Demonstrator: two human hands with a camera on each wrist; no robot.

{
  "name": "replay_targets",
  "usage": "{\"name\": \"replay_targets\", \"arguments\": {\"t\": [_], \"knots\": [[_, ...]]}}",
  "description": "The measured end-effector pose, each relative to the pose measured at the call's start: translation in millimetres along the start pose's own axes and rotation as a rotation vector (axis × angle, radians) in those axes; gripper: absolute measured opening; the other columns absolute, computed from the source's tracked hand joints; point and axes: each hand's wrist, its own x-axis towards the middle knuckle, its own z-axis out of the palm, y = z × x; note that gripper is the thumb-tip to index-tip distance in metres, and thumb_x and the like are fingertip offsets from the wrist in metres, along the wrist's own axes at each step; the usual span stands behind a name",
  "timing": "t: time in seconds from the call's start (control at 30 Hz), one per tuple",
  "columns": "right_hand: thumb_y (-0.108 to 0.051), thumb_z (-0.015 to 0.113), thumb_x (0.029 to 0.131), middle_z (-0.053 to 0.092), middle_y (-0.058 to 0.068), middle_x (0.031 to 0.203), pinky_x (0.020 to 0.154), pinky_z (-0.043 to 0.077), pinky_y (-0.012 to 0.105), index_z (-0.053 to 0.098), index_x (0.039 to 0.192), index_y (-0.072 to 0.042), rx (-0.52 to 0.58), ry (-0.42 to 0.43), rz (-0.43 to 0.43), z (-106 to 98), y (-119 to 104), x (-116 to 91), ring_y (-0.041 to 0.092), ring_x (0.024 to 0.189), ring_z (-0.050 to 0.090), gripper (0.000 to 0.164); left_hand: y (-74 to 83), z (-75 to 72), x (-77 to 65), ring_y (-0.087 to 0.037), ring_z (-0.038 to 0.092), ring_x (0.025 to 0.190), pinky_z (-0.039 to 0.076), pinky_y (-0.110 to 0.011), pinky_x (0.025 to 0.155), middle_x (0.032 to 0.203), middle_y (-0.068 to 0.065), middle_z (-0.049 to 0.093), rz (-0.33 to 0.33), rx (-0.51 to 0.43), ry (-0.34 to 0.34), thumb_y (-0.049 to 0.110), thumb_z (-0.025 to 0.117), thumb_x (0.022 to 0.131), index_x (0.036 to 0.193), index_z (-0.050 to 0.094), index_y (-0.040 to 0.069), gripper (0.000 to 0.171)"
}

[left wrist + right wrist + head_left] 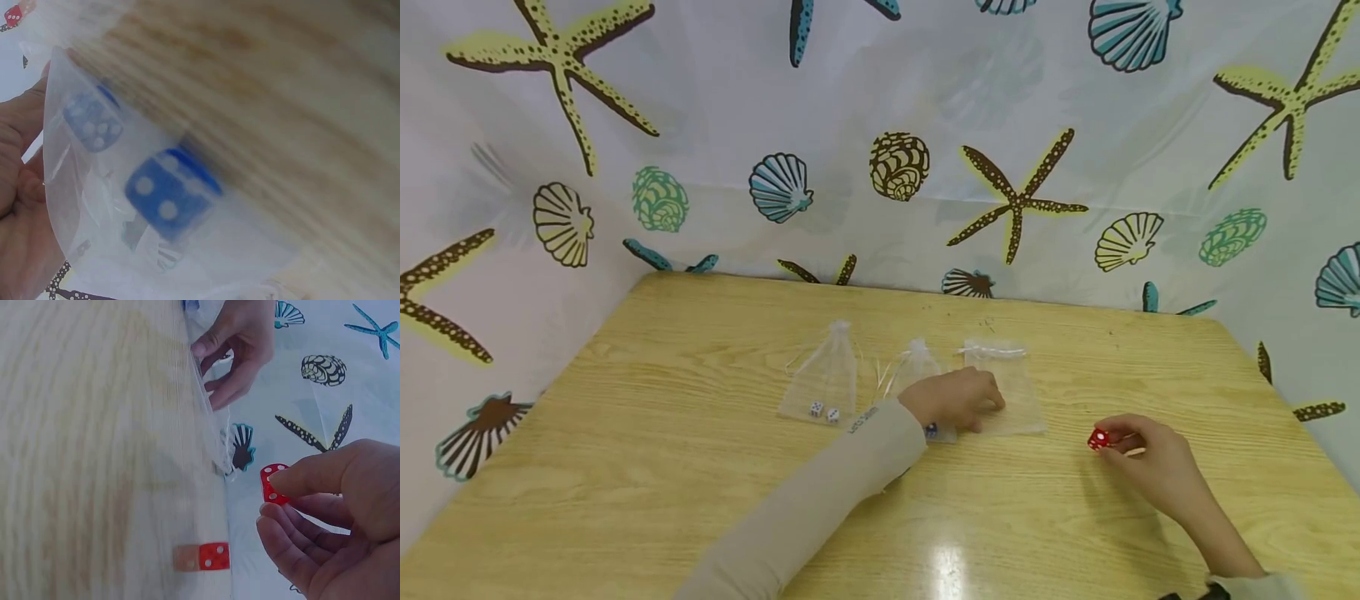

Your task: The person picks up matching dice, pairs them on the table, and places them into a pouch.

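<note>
My right hand [1153, 467] pinches a red die [273, 481] with white dots between thumb and fingers, above the right part of the table. A second red die [214, 556] lies on the wood in the right wrist view. My left hand [955, 398] reaches over the middle pouch, its fingertips at the flat sheer drawstring pouch [1018, 396] on the right. Thumb and fingers are spaced apart there in the right wrist view. Partly under this hand lies the middle sheer pouch [917, 367], with two blue dice [169, 194] inside.
Left of the hands, another sheer pouch [827, 375] lies with two white dice [823, 412] in it. The wooden table [647, 417] meets a white cloth [850, 108] printed with shells and starfish at the back and sides.
</note>
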Motion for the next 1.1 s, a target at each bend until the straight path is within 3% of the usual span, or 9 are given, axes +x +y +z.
{"name": "replay_targets", "arguments": {"t": [0.23, 0.67, 1.1], "knots": [[0.000, 0.070, 0.081, 0.067, 0.004, 0.087, 0.063, 0.053, 0.019, 0.067, 0.104, 0.000, 0.076, -0.002, -0.060, 20.2, -25.5, -4.7, 0.001, 0.072, 0.058, 0.023, 0.6, 1.0, 2.1, -0.018, 0.051, 0.123, 0.040, -0.025, 0.104, 0.134, -0.006, 0.054, 0.017, 0.031, -0.001, 0.018, 0.070, 0.087, 0.131, 0.059, 0.010, 0.046], [0.005, 0.067, 0.078, 0.067, 0.004, 0.086, 0.063, 0.054, 0.020, 0.067, 0.095, -0.003, 0.226, -0.115, -0.192, 55.1, -54.0, -5.2, -0.001, 0.072, 0.058, 0.019, 1.2, -2.2, 4.9, -0.014, 0.054, 0.119, 0.041, -0.023, 0.103, 0.128, -0.002, 0.061, 0.027, 0.075, -0.010, 0.015, 0.071, 0.086, 0.128, 0.061, 0.011, 0.044], [0.005, 0.066, 0.076, 0.065, -0.001, 0.085, 0.064, 0.051, 0.020, 0.067, 0.090, -0.008, 0.281, -0.357, -0.373, 81.7, -88.7, -9.3, 0.000, 0.074, 0.056, 0.019, 1.6, -3.2, 3.4, -0.014, 0.051, 0.126, 0.039, -0.024, 0.107, 0.134, -0.003, 0.057, 0.003, 0.014, -0.001, 0.015, 0.070, 0.087, 0.132, 0.058, 0.011, 0.047]]}}
